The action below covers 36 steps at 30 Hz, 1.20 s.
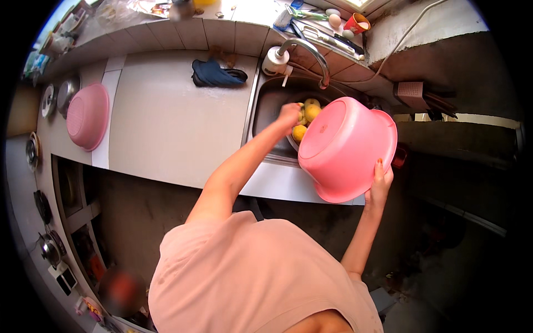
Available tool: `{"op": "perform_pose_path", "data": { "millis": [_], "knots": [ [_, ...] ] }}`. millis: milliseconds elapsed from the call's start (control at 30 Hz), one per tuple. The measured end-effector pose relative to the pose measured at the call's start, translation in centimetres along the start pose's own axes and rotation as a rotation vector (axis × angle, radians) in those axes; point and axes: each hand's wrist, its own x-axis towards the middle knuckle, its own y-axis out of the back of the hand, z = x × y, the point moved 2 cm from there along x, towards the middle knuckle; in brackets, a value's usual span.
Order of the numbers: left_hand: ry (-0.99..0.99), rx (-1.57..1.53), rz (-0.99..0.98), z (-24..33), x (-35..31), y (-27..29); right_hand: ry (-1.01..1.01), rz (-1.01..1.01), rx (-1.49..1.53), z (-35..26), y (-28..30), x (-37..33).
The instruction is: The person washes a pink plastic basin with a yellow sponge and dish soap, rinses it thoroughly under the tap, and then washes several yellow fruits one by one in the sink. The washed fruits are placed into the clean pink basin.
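Note:
My right hand (pixel 379 186) grips the rim of a large pink plastic basin (pixel 347 147). The basin is tilted on its side over the right part of the sink, with its underside turned up toward me. Inside the metal sink (pixel 264 105) are several round yellow fruits (pixel 312 112), partly hidden behind the basin. At the left edge of these fruits is my left hand (pixel 288 117), its fingers curled closed. Whatever those fingers hold, if anything, is hidden. A curved metal faucet (pixel 311 50) with a white fitting (pixel 274 62) rises behind the sink.
A dark blue cloth (pixel 216 73) lies on the counter (pixel 177 122) left of the sink. Farther left, another pink basin (pixel 89 116) leans beside metal bowls (pixel 68 94). Eggs (pixel 335 21), a red cup (pixel 357 23) and utensils crowd the ledge. A knife holder (pixel 411 94) hangs at right.

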Motion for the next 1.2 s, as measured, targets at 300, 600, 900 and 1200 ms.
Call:
{"op": "perform_pose_path", "data": {
  "millis": [300, 600, 900, 1200],
  "knots": [
    [0.22, -0.181, -0.206, 6.1, 5.9, 4.3, 0.087, -0.199, -0.659, -3.6, -4.2, 5.5],
    [0.16, -0.603, -0.454, 10.7, 5.4, 1.8, 0.287, -0.253, -0.988, -1.6, -8.8, 8.2],
    [-0.575, 0.095, -0.372, 5.6, -2.4, -2.5, 0.253, -0.338, -1.11, 1.0, -12.8, 10.8],
    [-0.432, 0.499, -0.353, 8.5, 3.6, -3.3, 0.218, -0.423, -1.012, 2.1, -14.8, 10.9]
  ]
}}
